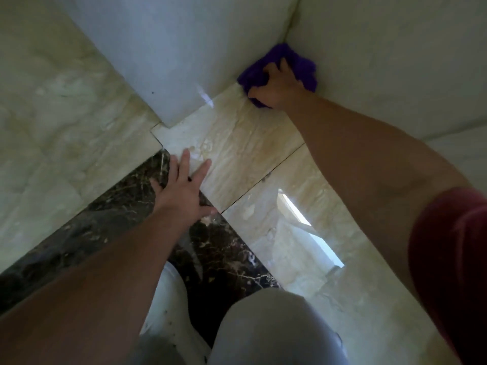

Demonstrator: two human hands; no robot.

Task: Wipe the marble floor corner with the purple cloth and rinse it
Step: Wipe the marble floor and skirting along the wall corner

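Right arm stretched out toward 1 o'clock, bare forearm, dark red sleeve [453,259] at the upper arm. Right hand [276,85] palm down, fingers curled and bunched, gripping. Left arm reaches toward 12 o'clock from the 7 o'clock corner, elbow nearly straight. Left hand [181,185] flat, palm down, fingers spread, thumb splayed toward 3 o'clock, bearing weight. Hands well apart. Both knees [268,325] bent at 6 o'clock, in light trousers, person crouching.
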